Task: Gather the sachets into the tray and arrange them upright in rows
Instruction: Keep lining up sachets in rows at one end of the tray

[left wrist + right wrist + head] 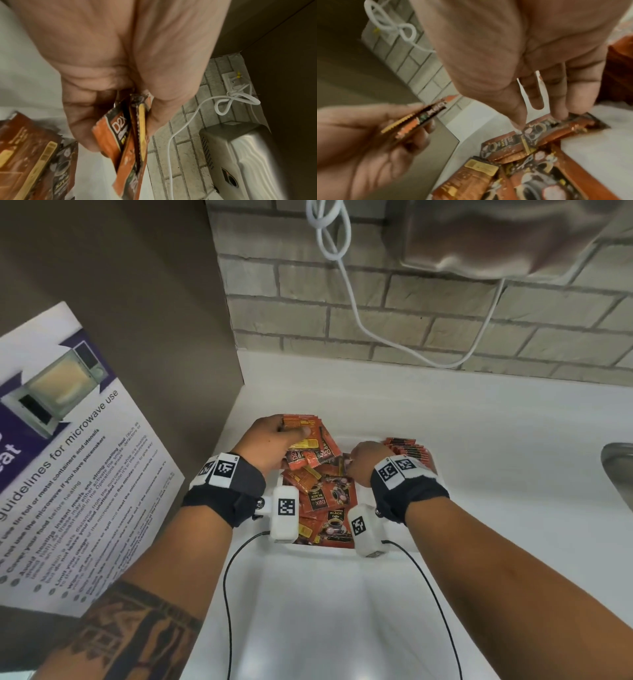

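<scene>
A white desk [479, 446] runs along a brick wall [411, 313], with a microwave-use poster [68, 460] at the left and a steel dryer-like box [496, 237] hanging at the far right. On the desk sits a shallow white tray [325, 551] heaped with loose orange-and-black coffee sachets [325, 498], most lying flat and crossed over one another; a neat upright row of sachets [409, 451] stands at the tray's far right. The left hand [270, 443] clasps a small stack of sachets [130, 142] between thumb and fingers above the tray's far left corner. The right hand [366, 462] reaches into the heap, fingertips [559, 113] pinching the edge of a single sachet [556, 129]. The risk from here: the slick packets in the left hand's stack could fan out and slip as another is added, and a knock from the right wrist could topple the standing row just beside it.
</scene>
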Demonstrator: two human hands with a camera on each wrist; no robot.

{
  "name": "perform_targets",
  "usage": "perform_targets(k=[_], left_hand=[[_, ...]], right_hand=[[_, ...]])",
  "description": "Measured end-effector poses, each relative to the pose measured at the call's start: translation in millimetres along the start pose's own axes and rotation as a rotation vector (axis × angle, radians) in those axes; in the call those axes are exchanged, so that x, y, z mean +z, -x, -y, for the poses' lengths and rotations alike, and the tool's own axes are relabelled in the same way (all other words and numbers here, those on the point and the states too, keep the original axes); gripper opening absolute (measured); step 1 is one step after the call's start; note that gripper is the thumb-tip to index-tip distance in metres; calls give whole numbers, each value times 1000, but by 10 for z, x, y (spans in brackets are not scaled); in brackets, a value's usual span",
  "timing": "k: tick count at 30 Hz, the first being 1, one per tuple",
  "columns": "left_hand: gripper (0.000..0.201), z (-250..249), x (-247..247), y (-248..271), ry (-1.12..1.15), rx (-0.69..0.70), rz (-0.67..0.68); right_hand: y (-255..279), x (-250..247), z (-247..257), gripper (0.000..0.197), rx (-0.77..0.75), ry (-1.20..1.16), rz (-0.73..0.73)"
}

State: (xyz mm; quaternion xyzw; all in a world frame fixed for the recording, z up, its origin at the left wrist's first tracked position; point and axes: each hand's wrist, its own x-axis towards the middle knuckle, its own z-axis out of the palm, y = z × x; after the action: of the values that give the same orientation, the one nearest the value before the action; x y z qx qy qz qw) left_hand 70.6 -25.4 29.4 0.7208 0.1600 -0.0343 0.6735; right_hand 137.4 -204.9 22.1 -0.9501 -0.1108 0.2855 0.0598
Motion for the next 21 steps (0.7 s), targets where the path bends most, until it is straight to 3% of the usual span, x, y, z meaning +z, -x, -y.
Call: perform_targets(k=[11,15,21], left_hand=[[21,5,-123,8,-3,-15,28],[20,24,-139,0,-2,-20,38],[19,23,-146,0,-5,-18,46]], right_hand=[[-100,-34,147,37,-37,298,12],[-39,-40,173,22,-57,348,26],[-42,-10,149,18,-22,303,-35]])
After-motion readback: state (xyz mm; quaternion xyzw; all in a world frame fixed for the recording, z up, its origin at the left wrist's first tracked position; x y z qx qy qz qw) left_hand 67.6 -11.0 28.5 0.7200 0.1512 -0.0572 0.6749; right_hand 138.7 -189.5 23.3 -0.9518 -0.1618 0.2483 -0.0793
